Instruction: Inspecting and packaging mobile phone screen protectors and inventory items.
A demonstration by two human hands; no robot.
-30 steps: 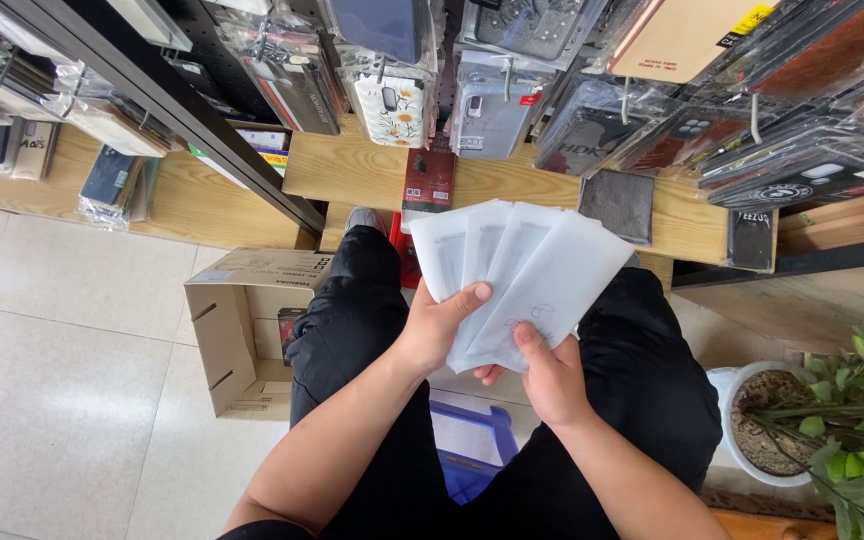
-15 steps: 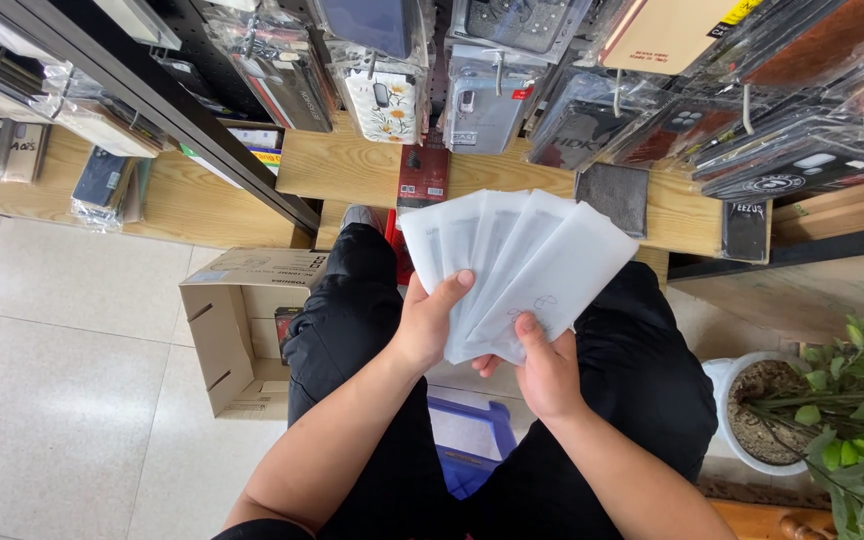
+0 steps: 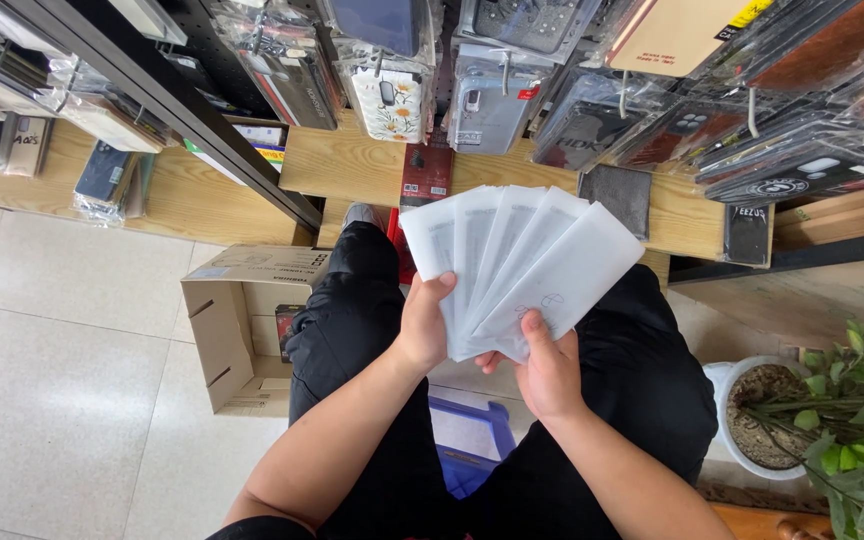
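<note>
Both my hands hold a fan of several white flat sleeves [image 3: 522, 262] above my lap. My left hand [image 3: 425, 325] grips the fan's lower left edge, thumb on the front. My right hand [image 3: 544, 368] holds the bottom right, its thumb pressed on the frontmost sleeve. The sleeves spread upward and to the right, overlapping each other. I sit in black trousers [image 3: 352, 310], knees apart, facing a wooden shelf.
An open cardboard box [image 3: 237, 330] stands on the tiled floor by my left knee. A blue stool [image 3: 472, 450] shows between my legs. Packaged phone cases [image 3: 492, 90] hang above the wooden shelf [image 3: 352, 165]. A potted plant [image 3: 812, 420] stands at the right.
The fan of sleeves has been drawn slightly tighter and shifted a little; both hands keep their hold.
</note>
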